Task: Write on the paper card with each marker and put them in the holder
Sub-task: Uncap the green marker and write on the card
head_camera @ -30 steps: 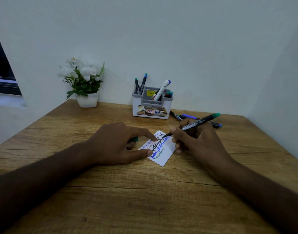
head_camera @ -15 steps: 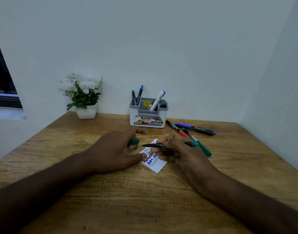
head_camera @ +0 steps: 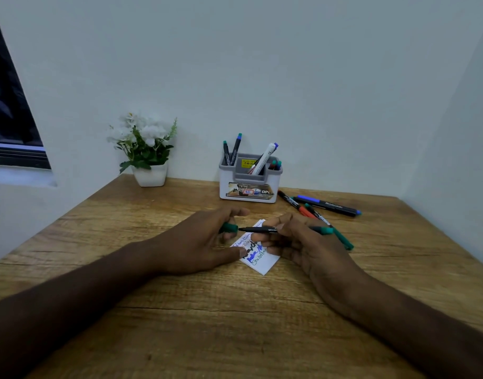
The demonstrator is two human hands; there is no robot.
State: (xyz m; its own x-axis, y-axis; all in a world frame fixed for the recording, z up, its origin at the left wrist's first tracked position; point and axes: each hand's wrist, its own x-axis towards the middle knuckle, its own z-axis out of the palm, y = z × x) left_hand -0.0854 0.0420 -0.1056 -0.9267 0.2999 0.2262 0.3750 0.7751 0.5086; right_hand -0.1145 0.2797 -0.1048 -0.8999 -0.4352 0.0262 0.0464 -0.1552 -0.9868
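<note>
Two hands meet over the paper card [head_camera: 262,259] in the middle of the wooden desk [head_camera: 180,324]. From my seat at the feed, I see the right hand [head_camera: 303,242] with its fingers curled round a black marker [head_camera: 262,229], which lies level and points left, its green tail end sticking out to the right of the knuckles. The left hand [head_camera: 204,242] pinches a green cap [head_camera: 229,228] between curled fingers, and the marker's bare tip sits just at the mouth of that cap; I cannot tell whether tip and cap touch. The left thumb lies on the left edge of the card. The card rests flat, tilted on the desk, and bears lines of green, black and blue writing.

Behind the hands, near the wall, stands the white and grey holder [head_camera: 248,187], with several markers upright or leaning in its compartments. To its right three more markers lie on the desk: one with a blue cap [head_camera: 328,205], one with a red cap [head_camera: 298,205], and one with a green cap [head_camera: 341,236] that runs partly behind the right hand. A white pot of white flowers [head_camera: 150,176] stands at the back left corner of the desk.
</note>
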